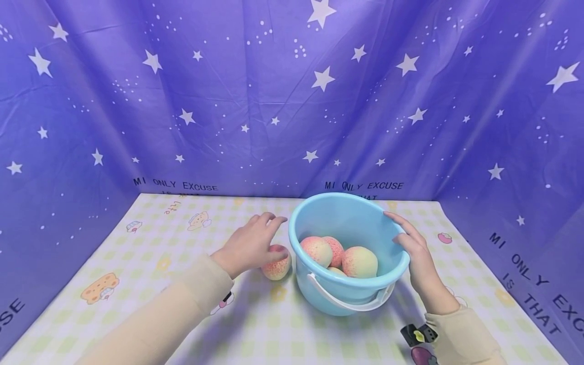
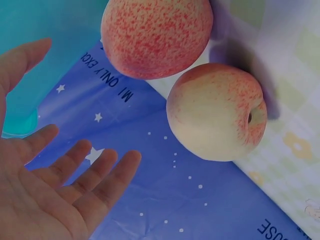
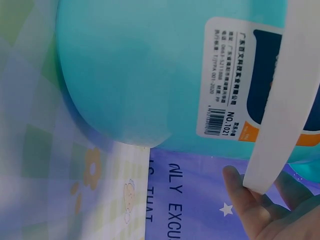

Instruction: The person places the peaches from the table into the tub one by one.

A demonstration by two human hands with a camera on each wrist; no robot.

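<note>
A light-blue bucket [image 1: 315, 294] stands tilted toward the viewer, with several pink-and-cream peaches [image 1: 360, 262] inside. My right hand [image 1: 422, 263] holds its right rim, thumb over the edge; in the right wrist view its fingers [image 3: 250, 215] show behind the white handle [image 3: 287, 100]. To the left of the bucket, my left hand [image 1: 248, 246] reaches over a peach [image 1: 276, 268] on the table. The left wrist view shows this hand [image 2: 55, 195] with spread fingers and an empty palm, beside a redder peach [image 2: 157, 37] and a paler peach [image 2: 217, 112].
A checked, cartoon-printed cloth [image 1: 137, 314] covers the table. Purple star-patterned curtains [image 1: 274, 91] enclose the back and both sides. The bucket's white handle hangs down at its front, and a printed label [image 3: 225, 80] is stuck on its wall.
</note>
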